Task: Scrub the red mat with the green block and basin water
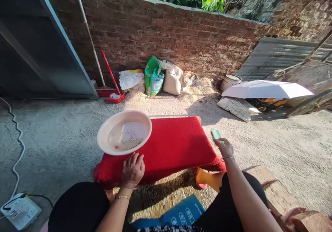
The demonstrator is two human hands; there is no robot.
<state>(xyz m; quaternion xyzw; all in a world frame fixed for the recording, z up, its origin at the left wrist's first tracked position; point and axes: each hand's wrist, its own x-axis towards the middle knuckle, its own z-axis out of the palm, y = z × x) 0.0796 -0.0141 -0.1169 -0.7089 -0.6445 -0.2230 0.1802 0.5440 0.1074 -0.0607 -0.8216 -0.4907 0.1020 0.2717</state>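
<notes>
A shaggy red cloth covers a low bench in front of my knees. On its left end stands a pale pink basin holding water and a small reddish bit. My left hand lies on the cloth just below the basin's rim, fingers loosely spread and nothing in them. Off the bench's right side, my right hand grips a flat, pale green rectangular object. Its exact kind does not show, and the fingers cover its near end.
Against the brick wall are a green sack, a white sack and heaped sand. A red dustpan stands left of them, an open umbrella right. A blue bag lies between my legs; a power strip is lower left.
</notes>
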